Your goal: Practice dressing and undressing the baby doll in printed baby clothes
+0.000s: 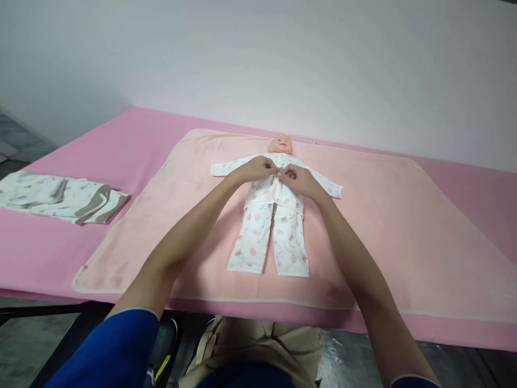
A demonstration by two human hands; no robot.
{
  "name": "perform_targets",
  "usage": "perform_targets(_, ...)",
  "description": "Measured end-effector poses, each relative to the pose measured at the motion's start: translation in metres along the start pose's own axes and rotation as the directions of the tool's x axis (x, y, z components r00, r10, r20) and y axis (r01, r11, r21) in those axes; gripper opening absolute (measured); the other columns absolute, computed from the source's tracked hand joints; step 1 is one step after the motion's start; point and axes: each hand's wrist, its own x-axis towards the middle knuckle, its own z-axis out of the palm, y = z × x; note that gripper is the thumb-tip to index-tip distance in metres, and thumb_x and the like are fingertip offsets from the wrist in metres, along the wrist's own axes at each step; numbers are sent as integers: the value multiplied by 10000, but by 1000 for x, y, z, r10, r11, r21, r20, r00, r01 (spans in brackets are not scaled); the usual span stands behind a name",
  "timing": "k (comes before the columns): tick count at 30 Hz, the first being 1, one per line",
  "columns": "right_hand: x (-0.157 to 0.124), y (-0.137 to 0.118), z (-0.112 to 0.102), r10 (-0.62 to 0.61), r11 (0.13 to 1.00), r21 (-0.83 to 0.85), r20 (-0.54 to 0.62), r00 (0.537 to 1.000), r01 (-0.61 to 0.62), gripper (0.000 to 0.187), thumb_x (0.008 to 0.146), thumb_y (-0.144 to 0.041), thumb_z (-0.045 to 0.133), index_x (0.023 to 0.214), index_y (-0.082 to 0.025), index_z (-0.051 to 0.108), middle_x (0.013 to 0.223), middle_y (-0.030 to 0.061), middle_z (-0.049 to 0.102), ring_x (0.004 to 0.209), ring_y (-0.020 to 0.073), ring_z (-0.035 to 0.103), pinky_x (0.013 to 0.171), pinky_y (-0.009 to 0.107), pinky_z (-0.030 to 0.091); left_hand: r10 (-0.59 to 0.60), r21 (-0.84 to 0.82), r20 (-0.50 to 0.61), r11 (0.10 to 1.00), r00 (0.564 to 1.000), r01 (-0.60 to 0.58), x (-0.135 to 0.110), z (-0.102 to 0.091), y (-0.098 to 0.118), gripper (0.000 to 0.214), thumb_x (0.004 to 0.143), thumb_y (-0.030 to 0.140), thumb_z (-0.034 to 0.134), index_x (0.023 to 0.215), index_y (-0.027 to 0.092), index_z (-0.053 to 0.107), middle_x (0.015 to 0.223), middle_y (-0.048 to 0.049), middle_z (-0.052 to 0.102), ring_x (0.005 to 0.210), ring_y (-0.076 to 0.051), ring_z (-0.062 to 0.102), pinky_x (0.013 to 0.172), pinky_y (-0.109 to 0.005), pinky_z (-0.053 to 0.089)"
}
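Observation:
A baby doll [280, 144] lies on its back, dressed in a white printed top [262, 193] with long sleeves spread to both sides. Matching printed trousers [249, 237] cover its legs, and their leg ends lie flat toward me. Over the chest, my left hand [260, 168] and my right hand [298, 178] meet at the front of the top. Fingers of both hands are pinched together on the top's front opening, nearly touching each other. Whatever small fastener may sit between the fingertips is too small to make out.
Under the doll a peach blanket [383, 231] with a pale edge is spread over a pink-covered table [121, 140]. A folded white and brown patterned cloth [60, 196] lies at the left. Behind the table stands a pale wall [258, 64].

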Motion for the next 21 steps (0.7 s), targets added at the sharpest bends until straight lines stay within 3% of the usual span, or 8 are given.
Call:
perform_targets(4,2,9,7,-51,998,47,17,999,50,283,973,-483,657,885,-224,730,937,28,670,785,181,517,733,344,397,21,-86,103,996,994,-12,-1,-6,-9,264,872,460,743,853,197,763,819,-24,619,717,-151,481,657,-312,333)
perform_targets(9,5,16,19,-51,995,86,-60,997,56,294,941,-509,719,856,-228,696,814,3,591,752,174,472,730,342,375,58,-85,215,996,975,-40,1,-17,-16,257,891,432,715,782,203,674,782,-17,504,697,-146,403,651,-322,290)
perform_targets(15,3,19,26,-82,993,78,-120,989,92,301,963,-522,742,885,-237,685,843,9,619,767,176,485,751,347,399,60,-102,219,994,974,-38,0,-20,-17,262,874,489,746,841,230,719,816,-29,562,713,-160,468,668,-331,332)
perform_targets(21,5,27,26,-170,985,-1,-152,974,172,481,986,-738,694,929,-261,706,929,38,669,821,210,533,806,368,450,39,-59,162,998,986,-29,2,-17,-19,265,881,492,746,860,228,745,846,-53,634,739,-182,548,664,-328,365)
